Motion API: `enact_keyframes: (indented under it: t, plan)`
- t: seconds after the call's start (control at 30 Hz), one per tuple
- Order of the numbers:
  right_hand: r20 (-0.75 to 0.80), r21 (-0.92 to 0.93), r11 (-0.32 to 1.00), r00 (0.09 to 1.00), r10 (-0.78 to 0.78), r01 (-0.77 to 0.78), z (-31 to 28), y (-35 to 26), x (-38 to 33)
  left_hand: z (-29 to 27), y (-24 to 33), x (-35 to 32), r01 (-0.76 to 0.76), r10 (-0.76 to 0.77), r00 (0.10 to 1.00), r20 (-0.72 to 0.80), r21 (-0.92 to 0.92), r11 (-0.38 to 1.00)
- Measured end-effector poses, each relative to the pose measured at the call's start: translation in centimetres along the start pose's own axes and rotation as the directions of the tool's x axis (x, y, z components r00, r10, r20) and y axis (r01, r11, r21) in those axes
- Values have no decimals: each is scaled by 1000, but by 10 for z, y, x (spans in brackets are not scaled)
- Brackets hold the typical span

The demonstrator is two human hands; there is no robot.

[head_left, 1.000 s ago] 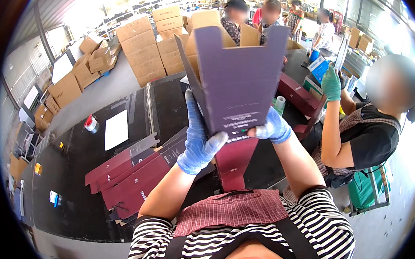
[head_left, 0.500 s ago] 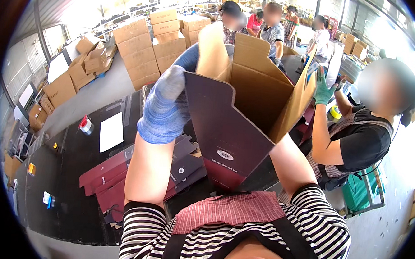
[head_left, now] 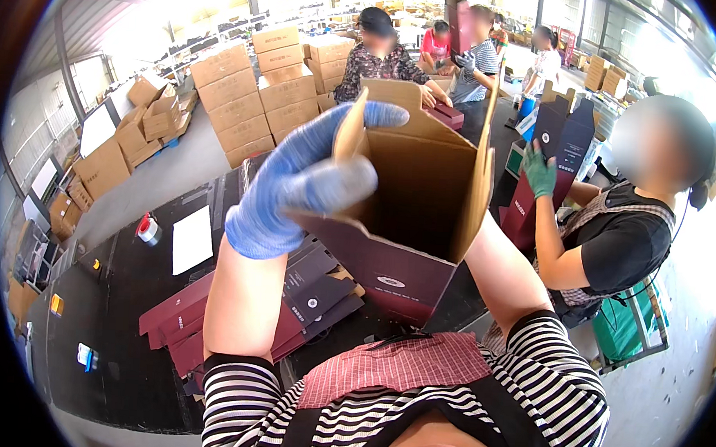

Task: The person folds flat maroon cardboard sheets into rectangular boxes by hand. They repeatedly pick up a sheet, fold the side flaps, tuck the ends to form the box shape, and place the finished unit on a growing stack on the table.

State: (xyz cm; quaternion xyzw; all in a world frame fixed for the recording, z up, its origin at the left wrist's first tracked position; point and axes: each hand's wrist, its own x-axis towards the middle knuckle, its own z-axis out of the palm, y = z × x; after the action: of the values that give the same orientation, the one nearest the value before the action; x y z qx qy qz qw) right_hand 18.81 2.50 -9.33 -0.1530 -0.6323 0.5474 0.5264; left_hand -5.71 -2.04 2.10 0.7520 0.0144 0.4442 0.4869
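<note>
L hand (head_left: 295,183), blue glove: fingers (head_left: 331,132) curled over the near top flap of the maroon carton (head_left: 407,226), thumb side pressing the flap from outside, so clamped on the carton's L rim. R hand: hidden behind the carton, only the bare forearm (head_left: 502,273) runs up to its R wall; can't tell finger state, though it likely props that side.

Carton is held up in the air at chest height, above the bench (head_left: 123,307), mouth tilted toward the camera. Kraft-brown inside, maroon outside. Body is squared into a tube w/ four walls standing, top flaps all up and open. Bottom not visible from here, can't say if it's folded shut.

Progress, my read: erecting is done, tube is open and holding shape. Left: closing flaps, nothing inside yet as far as I can see.

Below the carton, on the bench: stack of flat maroon blanks (head_left: 229,314) not yet formed. Further L of carton: white sheet (head_left: 191,238), tape roll (head_left: 148,229). Behind the carton: brown shipping boxes (head_left: 251,94) stacked on the floor. R of carton: co-worker w/ green glove (head_left: 539,171) holding another maroon carton (head_left: 555,154) upright. More ppl at the far end.
</note>
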Motion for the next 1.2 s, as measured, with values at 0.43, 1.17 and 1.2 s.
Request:
enact_keyframes:
  t: [0.43, 1.17, 1.2]
  plan:
    - [-43, -378, 774, 825, -563, 509, 19, -58, -97, 49, -87, -32, 72, -33, 995, -94, 455, 888]
    - [256, -923, 198, 910, -327, 330, 25, -106, -130, 80, -114, -7, -53, 96, 979, 179, -232, 971]
    - [257, -926, 188, 912, -321, 327, 25, -107, -131, 84, -113, -9, 2, 41, 987, 153, -271, 963]
